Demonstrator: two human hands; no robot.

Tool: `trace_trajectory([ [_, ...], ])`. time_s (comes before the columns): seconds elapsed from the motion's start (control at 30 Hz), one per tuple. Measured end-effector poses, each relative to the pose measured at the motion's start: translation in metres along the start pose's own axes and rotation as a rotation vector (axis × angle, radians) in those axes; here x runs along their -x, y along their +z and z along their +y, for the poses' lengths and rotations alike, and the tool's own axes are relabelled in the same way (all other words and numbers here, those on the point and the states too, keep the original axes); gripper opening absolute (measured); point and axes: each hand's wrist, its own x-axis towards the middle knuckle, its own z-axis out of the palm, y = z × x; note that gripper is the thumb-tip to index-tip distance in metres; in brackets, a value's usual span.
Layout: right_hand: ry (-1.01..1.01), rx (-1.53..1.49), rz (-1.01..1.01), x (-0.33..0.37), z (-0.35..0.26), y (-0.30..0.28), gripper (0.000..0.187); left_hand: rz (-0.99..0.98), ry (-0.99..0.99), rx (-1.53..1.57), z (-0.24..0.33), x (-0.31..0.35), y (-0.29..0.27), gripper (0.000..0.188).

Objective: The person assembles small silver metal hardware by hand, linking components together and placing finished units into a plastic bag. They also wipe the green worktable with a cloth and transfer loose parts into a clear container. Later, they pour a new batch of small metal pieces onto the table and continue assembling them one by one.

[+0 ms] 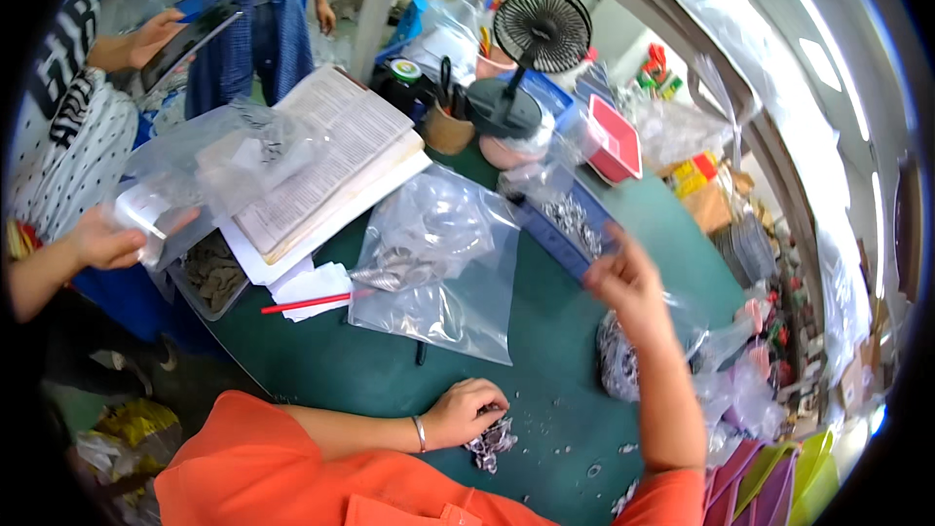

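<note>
My left hand (466, 415) rests on the green table with its fingers curled over a small heap of shiny metal parts (492, 445). What lies under the fingertips is hidden. My right hand (628, 282) is raised at the near right end of a blue bin (555, 232). Its fingers are bent together and slightly blurred, so anything small between them does not show. Loose silvery metal pieces (573, 221) fill part of that bin. Below my right hand, partly behind the forearm, a clear bag of metal parts (617, 358) sits on the table.
A clear plastic bag (438, 263) with metal parts, a red pen (307, 304) and an open book (326, 156) lie to the left. A black fan (526, 58) and red basket (614, 139) stand behind. At left, one person's hand (102, 239) holds plastic; another hand holds a phone (191, 44).
</note>
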Motion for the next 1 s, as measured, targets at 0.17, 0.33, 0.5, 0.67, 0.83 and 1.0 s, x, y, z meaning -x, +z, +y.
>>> trace_trajectory([
  [0.17,-0.041,0.051,-0.068,-0.092,-0.095,-0.007,0.073,-0.025,-0.010,-0.058,-0.004,0.006,-0.006,0.011],
  [0.33,0.133,0.123,0.091,-0.168,-0.121,-0.015,0.079,-0.024,0.040,-0.051,-0.005,0.006,-0.004,0.010],
  [0.5,0.232,0.146,0.060,-0.221,-0.094,-0.059,0.075,0.014,0.040,-0.023,-0.011,0.009,0.003,0.010],
  [0.67,0.244,0.179,0.051,-0.196,-0.092,-0.047,0.063,-0.060,0.031,-0.093,-0.007,0.014,0.003,0.015],
  [0.83,-0.174,0.575,-0.333,-0.117,-0.065,0.014,0.038,-0.072,0.041,-0.215,-0.012,0.016,-0.003,0.026],
  [1.0,-0.235,0.741,-0.946,0.040,-0.026,0.048,0.039,-0.002,0.059,-0.186,-0.011,0.014,0.005,0.032],
])
